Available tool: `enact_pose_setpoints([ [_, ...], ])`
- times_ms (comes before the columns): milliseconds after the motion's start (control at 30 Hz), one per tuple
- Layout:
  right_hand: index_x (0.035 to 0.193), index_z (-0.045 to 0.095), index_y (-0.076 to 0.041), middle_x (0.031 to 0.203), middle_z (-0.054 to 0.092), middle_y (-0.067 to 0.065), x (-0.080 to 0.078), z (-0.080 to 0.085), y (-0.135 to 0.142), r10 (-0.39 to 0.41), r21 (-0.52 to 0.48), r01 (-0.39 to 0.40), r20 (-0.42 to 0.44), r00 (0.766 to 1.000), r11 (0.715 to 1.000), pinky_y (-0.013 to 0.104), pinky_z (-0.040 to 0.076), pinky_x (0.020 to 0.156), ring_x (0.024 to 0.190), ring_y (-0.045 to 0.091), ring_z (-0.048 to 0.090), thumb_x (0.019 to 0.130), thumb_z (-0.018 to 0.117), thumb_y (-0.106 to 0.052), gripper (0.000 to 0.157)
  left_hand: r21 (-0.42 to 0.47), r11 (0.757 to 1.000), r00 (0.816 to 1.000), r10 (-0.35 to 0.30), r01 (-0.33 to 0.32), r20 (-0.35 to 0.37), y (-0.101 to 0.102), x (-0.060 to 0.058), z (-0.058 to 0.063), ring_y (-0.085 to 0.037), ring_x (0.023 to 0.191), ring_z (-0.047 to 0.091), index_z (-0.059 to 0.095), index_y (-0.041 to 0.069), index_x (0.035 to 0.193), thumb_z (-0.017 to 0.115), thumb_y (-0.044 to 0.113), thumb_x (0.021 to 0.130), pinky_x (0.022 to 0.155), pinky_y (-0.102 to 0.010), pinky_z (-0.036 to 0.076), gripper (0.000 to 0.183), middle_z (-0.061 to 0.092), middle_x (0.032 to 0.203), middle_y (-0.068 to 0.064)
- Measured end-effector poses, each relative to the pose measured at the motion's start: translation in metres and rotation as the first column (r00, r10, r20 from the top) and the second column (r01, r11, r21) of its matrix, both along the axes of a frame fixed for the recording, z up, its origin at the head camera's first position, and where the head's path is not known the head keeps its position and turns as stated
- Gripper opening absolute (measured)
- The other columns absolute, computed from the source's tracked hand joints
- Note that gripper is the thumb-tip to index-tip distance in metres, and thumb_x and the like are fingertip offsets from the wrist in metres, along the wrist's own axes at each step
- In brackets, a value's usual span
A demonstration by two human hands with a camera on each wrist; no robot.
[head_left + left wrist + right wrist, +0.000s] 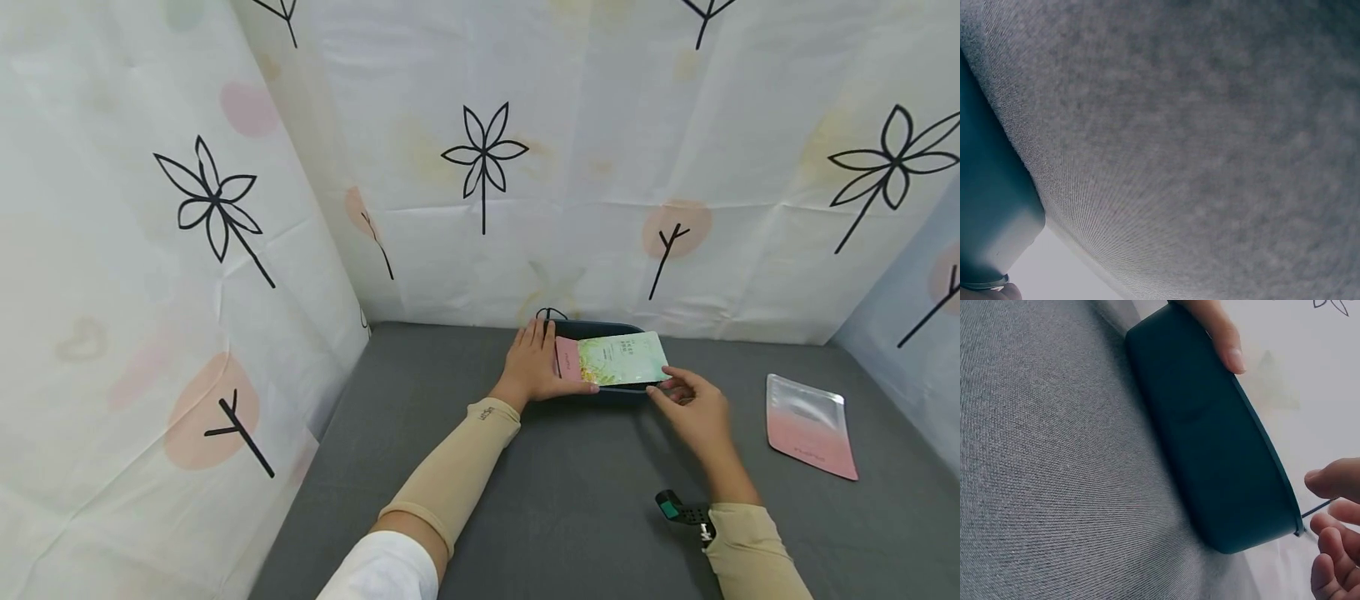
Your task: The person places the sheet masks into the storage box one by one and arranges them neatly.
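My left hand grips the left end of a dark blue plastic box, its fingers at the back rim and its thumb along the front rim. A pale green printed packet lies slantwise across the box's opening, its right end over the rim. My right hand holds that end at the corner with curled fingers; the thumb sits lower, in front of the rim. A pink packet shows partly at the left inside the box, overlapped by the green one. The left wrist view shows mostly cloth and the box's side.
A pink and silver pouch lies flat on the grey cloth-covered table, right of my right hand. Patterned white curtains stand behind the box and along both sides. A black and green device is strapped at my right wrist.
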State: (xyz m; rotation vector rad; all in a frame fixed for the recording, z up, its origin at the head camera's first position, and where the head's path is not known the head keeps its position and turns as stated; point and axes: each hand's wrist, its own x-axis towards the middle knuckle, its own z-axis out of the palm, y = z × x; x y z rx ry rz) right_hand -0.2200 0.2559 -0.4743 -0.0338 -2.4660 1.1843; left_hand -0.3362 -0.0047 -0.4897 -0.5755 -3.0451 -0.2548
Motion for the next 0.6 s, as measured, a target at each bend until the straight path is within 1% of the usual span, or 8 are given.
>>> enact_pose_setpoints([
  [33, 0.132, 0.072, 0.0, 0.107, 0.075, 0.021, 0.0001, -0.0012, 0.0001, 0.005, 0.004, -0.005, -0.006, 1.0, 1.0, 0.005, 0.043, 0.071, 0.08, -0.01, 0.055, 0.095, 0.082, -0.017, 0.042, 0.005, 1.0, 1.0, 0.0, 0.0, -0.006, 0.0001, 0.0009, 0.0003, -0.028, 0.168, 0.006, 0.005, 0.012, 0.172, 0.055, 0.1, 0.073, 0.136, -0.047, 0.013, 0.142, 0.005, 0.181, -0.014],
  [100, 0.129, 0.073, 0.001, 0.105, 0.074, 0.02, 0.0, -0.0025, 0.0005, 0.013, 0.003, -0.012, -0.012, 1.0, 1.0, 0.005, 0.043, 0.07, 0.078, -0.01, 0.054, 0.095, 0.082, -0.016, 0.039, 0.008, 1.0, 1.0, -0.003, 0.003, -0.004, -0.0003, 0.002, 0.0011, -0.029, 0.168, 0.007, 0.005, 0.011, 0.172, 0.055, 0.1, 0.073, 0.136, -0.048, 0.013, 0.142, 0.005, 0.18, -0.014],
  [167, 0.129, 0.074, 0.002, 0.106, 0.073, 0.02, -0.0006, -0.0033, 0.0009, 0.007, 0.012, -0.007, -0.013, 1.0, 1.0, 0.004, 0.043, 0.071, 0.081, -0.004, 0.059, 0.095, 0.082, -0.015, 0.038, 0.009, 1.0, 1.0, -0.004, 0.004, -0.005, -0.0007, 0.0024, 0.0013, -0.029, 0.168, 0.007, 0.005, 0.011, 0.172, 0.055, 0.1, 0.073, 0.136, -0.048, 0.013, 0.142, 0.005, 0.18, -0.014],
  [267, 0.132, 0.071, 0.004, 0.113, 0.07, 0.023, -0.0017, -0.0028, 0.0016, -0.018, 0.012, 0.018, 0.014, 1.0, 1.0, 0.003, 0.041, 0.072, 0.091, 0.019, 0.068, 0.096, 0.08, -0.014, 0.041, 0.01, 1.0, 1.0, -0.006, 0.006, -0.012, -0.0009, 0.0025, 0.0013, -0.029, 0.168, 0.006, 0.006, 0.01, 0.172, 0.056, 0.099, 0.074, 0.136, -0.047, 0.013, 0.141, 0.006, 0.18, -0.014],
  [367, 0.14, 0.064, 0.006, 0.122, 0.065, 0.026, -0.0025, -0.0013, 0.0031, -0.051, 0.016, 0.05, 0.07, 0.996, 0.999, 0.006, 0.04, 0.07, 0.103, 0.039, 0.069, 0.098, 0.077, -0.015, 0.049, 0.014, 1.0, 1.0, -0.006, 0.006, -0.016, -0.0008, 0.0025, 0.0013, -0.028, 0.168, 0.006, 0.006, 0.01, 0.172, 0.056, 0.099, 0.074, 0.136, -0.047, 0.012, 0.141, 0.006, 0.18, -0.014],
  [467, 0.15, 0.053, 0.007, 0.129, 0.06, 0.029, -0.003, -0.0009, 0.0053, -0.053, 0.033, 0.049, 0.147, 0.988, 0.998, 0.017, 0.047, 0.071, 0.11, 0.045, 0.068, 0.1, 0.074, -0.019, 0.06, 0.017, 1.0, 1.0, -0.007, 0.007, -0.016, -0.0008, 0.0031, 0.0015, -0.028, 0.168, 0.007, 0.007, 0.01, 0.172, 0.056, 0.099, 0.074, 0.136, -0.047, 0.013, 0.14, 0.006, 0.18, -0.014],
  [533, 0.154, 0.047, 0.008, 0.132, 0.057, 0.03, -0.0034, -0.0016, 0.0068, -0.018, 0.059, 0.007, 0.196, 0.98, 0.998, 0.029, 0.054, 0.074, 0.113, 0.047, 0.067, 0.103, 0.071, -0.024, 0.065, 0.021, 1.0, 1.0, -0.007, 0.007, -0.012, -0.0008, 0.0036, 0.002, -0.028, 0.168, 0.007, 0.007, 0.01, 0.172, 0.056, 0.098, 0.074, 0.136, -0.047, 0.012, 0.14, 0.006, 0.18, -0.014],
  [600, 0.156, 0.043, 0.008, 0.135, 0.055, 0.032, -0.0033, -0.0027, 0.0076, 0.037, 0.077, -0.057, 0.238, 0.971, 0.995, 0.043, 0.059, 0.079, 0.115, 0.048, 0.067, 0.105, 0.069, -0.027, 0.067, 0.02, 1.0, 1.0, -0.007, 0.007, -0.007, -0.0008, 0.0038, 0.0025, -0.028, 0.168, 0.007, 0.007, 0.01, 0.172, 0.056, 0.099, 0.074, 0.136, -0.047, 0.012, 0.141, 0.006, 0.18, -0.014],
])
